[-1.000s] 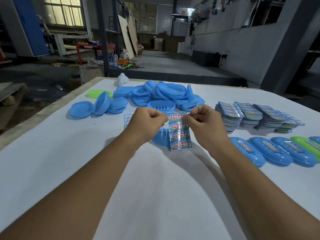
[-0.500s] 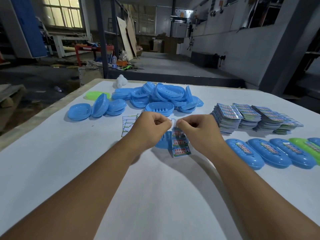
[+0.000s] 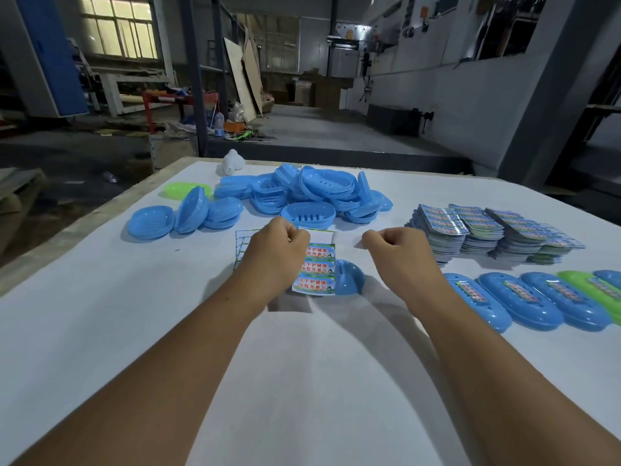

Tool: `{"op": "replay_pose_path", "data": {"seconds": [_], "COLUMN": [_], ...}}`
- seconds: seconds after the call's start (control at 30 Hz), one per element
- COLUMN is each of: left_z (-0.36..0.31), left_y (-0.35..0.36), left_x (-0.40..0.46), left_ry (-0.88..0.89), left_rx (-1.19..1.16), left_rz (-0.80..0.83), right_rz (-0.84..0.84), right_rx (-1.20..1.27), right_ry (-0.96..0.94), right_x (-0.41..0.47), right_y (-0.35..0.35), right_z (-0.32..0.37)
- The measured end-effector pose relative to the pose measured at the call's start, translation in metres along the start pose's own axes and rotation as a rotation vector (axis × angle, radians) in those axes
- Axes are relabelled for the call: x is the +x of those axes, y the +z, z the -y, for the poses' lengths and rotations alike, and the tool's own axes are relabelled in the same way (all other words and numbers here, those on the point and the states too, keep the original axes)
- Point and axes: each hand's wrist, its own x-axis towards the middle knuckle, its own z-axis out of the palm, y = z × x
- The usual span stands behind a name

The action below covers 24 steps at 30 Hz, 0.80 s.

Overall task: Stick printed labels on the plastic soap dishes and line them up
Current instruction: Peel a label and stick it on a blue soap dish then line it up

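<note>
Two bare hands are working over a white table (image 3: 100, 331) in the head view. The left hand (image 3: 275, 253) is pinching the top of a label sheet (image 3: 317, 269), which is hanging down and showing three printed labels with red characters on blue and green bands, above a blank white strip where one has been peeled away. The right hand (image 3: 400, 252) is curling its fingers as if pinching something small; whether a peeled label is sitting between them cannot be told. A blue soap dish (image 3: 349, 280) is lying just behind and right of the sheet, partly hidden by it. An empty backing sheet (image 3: 242, 243) is lying flat under the left hand. Farther back, a heap of unlabelled blue soap dishes (image 3: 312, 196) is spreading across the table, with three more blue dishes (image 3: 184, 216) to its left and a green dish (image 3: 181, 190) behind them. Stacks of label sheets (image 3: 487, 233) are sitting to the right, and nearer, a row of labelled dishes (image 3: 537, 297) is running toward the right edge, blue ones and one green one (image 3: 591, 290), each touching the next. A small white object (image 3: 232, 161) is standing near the far edge. Bare table is stretching wide toward the near edge under both forearms, and the left edge is running diagonally away.
</note>
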Motion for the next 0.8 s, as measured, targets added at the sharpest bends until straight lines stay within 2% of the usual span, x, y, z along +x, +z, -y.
{"op": "replay_pose_path", "data": {"seconds": [0.1,0.23,0.33,0.43,0.5,0.57,0.67,0.8], "left_z": [0.003,0.010,0.016,0.019,0.017,0.010,-0.007,-0.013], "left_y": [-0.005,-0.018,-0.028,-0.035,-0.033,-0.025,-0.010,0.001], "left_x": [0.004,0.011,0.014,0.014,0.014,0.010,-0.001,-0.012], "left_ry": [0.015,0.009,-0.041,-0.085,-0.013,0.093,0.125,0.113], "left_rx": [0.136,0.469,0.696,0.825,0.747,0.429,-0.074,-0.263], "left_rz": [-0.036,-0.119,-0.130,-0.145,-0.201,-0.177,0.087,0.266], "right_rz": [-0.022,-0.023,-0.011,-0.019,-0.029,-0.044,-0.062,-0.045], "right_rx": [0.012,-0.028,-0.059,-0.081,-0.077,-0.070,-0.046,-0.025], "right_ry": [0.002,-0.008,-0.044,-0.049,-0.046,-0.051,-0.078,-0.141], "right_x": [0.000,0.000,-0.003,-0.003,-0.003,-0.004,-0.005,-0.007], "right_y": [-0.003,-0.003,0.000,0.002,0.003,0.003,0.006,0.007], "right_z": [-0.001,-0.002,-0.003,-0.002,-0.001,-0.001,0.002,0.003]}}
